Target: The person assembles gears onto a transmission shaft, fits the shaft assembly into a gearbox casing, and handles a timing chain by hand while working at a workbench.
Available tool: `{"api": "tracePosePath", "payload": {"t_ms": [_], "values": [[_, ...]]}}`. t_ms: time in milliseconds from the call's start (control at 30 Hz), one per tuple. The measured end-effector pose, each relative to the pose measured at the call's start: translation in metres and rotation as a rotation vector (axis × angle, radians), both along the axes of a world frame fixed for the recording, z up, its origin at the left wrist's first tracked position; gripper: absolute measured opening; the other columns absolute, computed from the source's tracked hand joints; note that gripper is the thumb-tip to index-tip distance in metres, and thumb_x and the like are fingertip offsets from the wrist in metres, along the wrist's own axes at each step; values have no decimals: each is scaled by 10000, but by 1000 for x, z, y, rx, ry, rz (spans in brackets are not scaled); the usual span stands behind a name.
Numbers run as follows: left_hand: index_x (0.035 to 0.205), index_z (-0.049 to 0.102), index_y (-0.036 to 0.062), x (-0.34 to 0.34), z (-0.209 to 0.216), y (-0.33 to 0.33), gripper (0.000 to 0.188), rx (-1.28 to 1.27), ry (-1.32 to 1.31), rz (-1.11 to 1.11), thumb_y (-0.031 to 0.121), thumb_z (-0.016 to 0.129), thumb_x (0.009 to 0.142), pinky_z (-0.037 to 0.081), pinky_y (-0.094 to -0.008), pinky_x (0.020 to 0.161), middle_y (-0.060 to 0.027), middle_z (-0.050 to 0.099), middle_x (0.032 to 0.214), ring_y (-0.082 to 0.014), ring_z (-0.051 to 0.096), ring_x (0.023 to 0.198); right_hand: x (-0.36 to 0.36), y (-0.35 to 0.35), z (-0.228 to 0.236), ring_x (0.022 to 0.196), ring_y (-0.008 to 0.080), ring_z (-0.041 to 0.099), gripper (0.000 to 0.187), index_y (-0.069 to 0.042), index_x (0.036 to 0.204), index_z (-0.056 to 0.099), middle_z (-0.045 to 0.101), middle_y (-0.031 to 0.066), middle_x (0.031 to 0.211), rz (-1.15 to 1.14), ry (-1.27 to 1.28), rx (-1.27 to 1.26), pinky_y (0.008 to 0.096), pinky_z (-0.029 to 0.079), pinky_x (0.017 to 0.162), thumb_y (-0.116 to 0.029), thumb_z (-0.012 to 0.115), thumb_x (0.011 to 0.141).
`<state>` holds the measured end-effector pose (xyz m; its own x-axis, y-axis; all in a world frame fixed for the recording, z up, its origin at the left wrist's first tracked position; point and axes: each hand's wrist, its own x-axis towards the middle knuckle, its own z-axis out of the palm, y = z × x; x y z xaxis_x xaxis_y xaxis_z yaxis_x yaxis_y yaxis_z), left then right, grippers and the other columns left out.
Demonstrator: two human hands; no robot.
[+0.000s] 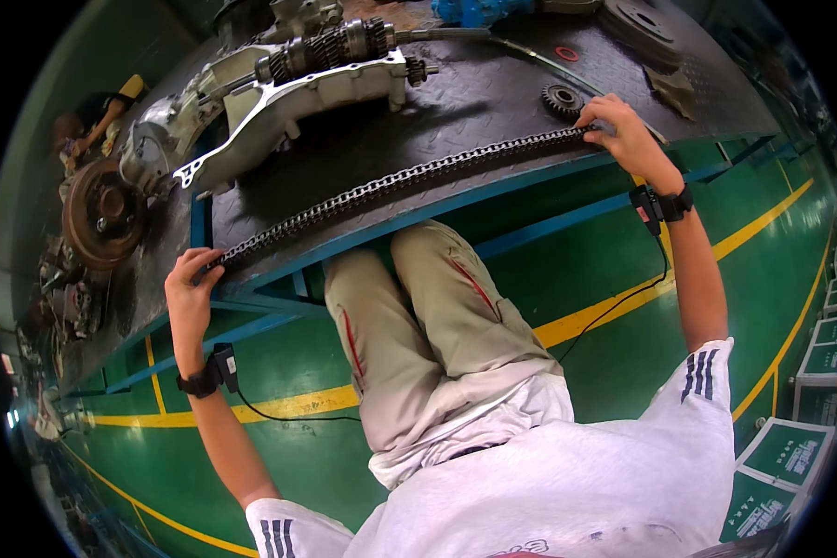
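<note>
A long dark metal chain [402, 177] stretches along the front edge of the workbench, nearly straight between my two hands. At its left end, my left hand [192, 279] pinches the chain between thumb and fingers. My right hand [620, 130] grips the other end the same way, farther along the bench. Just beyond my right fingers lies a toothed gear [563, 100]. Behind the chain sits an opened cast-metal gearbox housing [293, 98], with a shaft of gears [330, 51] resting in it.
The patterned dark metal bench [493, 102] has a blue frame edge. A rusty round drum [104, 214] stands at the left, a disc [640, 23] at the far right. A thin metal rod [544, 61] and red ring [566, 54] lie near the gear. Boxes [790, 456] stand on the floor, right.
</note>
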<state>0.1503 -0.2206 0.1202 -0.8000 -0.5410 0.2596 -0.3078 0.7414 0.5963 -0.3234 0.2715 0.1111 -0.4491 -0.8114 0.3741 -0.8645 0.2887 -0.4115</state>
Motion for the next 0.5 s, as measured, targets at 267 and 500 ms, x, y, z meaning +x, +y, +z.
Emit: {"api": "tracePosePath", "payload": {"t_ms": [267, 500], "values": [[1159, 790, 24, 0, 13, 11, 300, -219, -50, 14, 32, 783, 859, 498, -355, 922, -115, 740, 1158, -286, 662, 1073, 9, -12, 12, 1061, 327, 607, 310, -55, 1107, 770, 723, 82, 1046, -23, 142, 88, 447, 479, 987, -81, 858, 810], [1158, 785, 13, -3, 18, 15, 298, -184, -46, -65, 52, 785, 863, 496, -349, 920, -110, 754, 1120, -279, 665, 1043, 21, -23, 17, 1080, 318, 601, 295, -45, 1098, 762, 718, 79, 1070, 54, 124, 107, 434, 486, 989, -91, 851, 820]]}}
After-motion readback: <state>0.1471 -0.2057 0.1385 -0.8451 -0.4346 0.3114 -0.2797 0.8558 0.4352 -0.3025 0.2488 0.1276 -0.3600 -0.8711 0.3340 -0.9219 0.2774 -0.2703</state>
